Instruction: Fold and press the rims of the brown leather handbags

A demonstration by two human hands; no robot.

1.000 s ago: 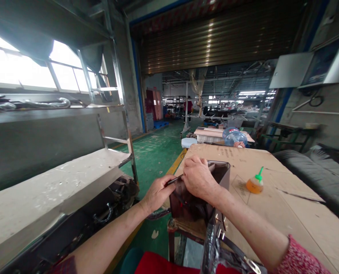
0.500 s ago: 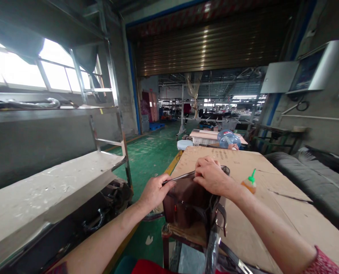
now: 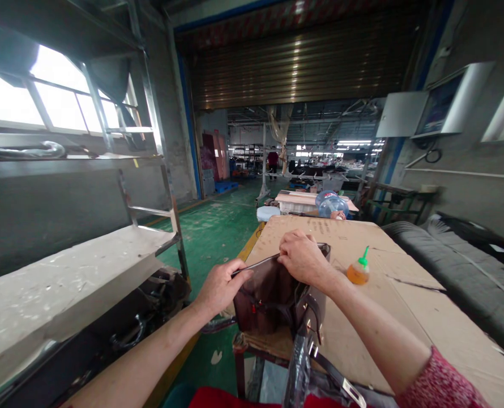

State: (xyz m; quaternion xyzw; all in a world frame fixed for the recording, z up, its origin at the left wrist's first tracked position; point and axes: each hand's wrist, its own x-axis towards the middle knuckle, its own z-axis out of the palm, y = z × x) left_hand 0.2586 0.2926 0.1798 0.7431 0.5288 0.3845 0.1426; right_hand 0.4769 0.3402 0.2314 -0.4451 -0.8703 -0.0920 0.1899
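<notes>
A dark brown handbag [image 3: 263, 289] stands on the near left corner of a cardboard-covered table. My left hand [image 3: 224, 283] pinches the top edge of the bag at its left end. Farther along the same edge, my right hand [image 3: 302, 256] grips the rim with bent fingers. A small red tag or pull hangs on the bag's near side. Below its right side, a strap with a metal buckle [image 3: 353, 392] and a plastic-wrapped handle [image 3: 298, 362] trail toward me. The inside of the bag is mostly hidden.
On the cardboard tabletop [image 3: 388, 300], a bottle with a green nozzle and amber liquid [image 3: 358, 271] stands right of the bag. A metal rack [image 3: 173, 218] rises at left. Dark padded material [image 3: 422, 266] lies along the right. Beyond the table are a water jug [image 3: 332, 205] and a stool [image 3: 268, 213].
The view has shifted slightly, so the scene sits a little farther left. Both hands keep their hold on the bag's top edge, with little other movement.
</notes>
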